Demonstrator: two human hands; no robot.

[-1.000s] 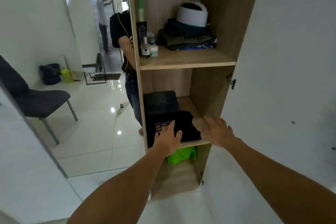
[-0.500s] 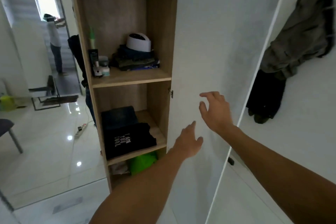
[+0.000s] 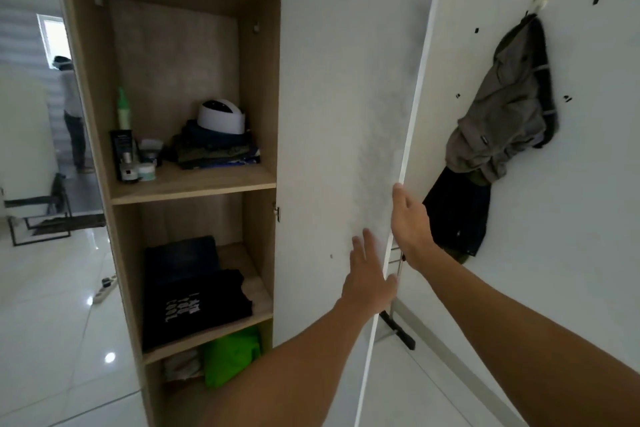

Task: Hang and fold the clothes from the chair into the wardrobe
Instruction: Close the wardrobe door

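White laminate door of the wardrobe, seen from the single head view, stands ajar and edge-on to me. My left hand lies flat on its near face, fingers straight and together, palm pressing the panel. My right hand reaches round the door's free edge, fingers straight, the fingertips hidden behind the panel; I cannot tell whether they hook it. I judge this pairing serves to swing the door, one hand pushing the face while the other steers the edge.

Left of the door, the open oak-toned compartment shows the task's garment: a folded black T-shirt with pale lettering lies on the lower shelf, squared flat, its near edge close to the shelf lip. It partly covers a second dark folded garment lying farther in. I take this fold to be finished and stowed.

Below, a green garment is bunched on the next level. On the upper shelf, a white dome-shaped device rests on a stack of dark clothes, with bottles to its left.

Far right, a grey garment hangs from a wall hook over a darker one. No chair with clothes is visible from here.
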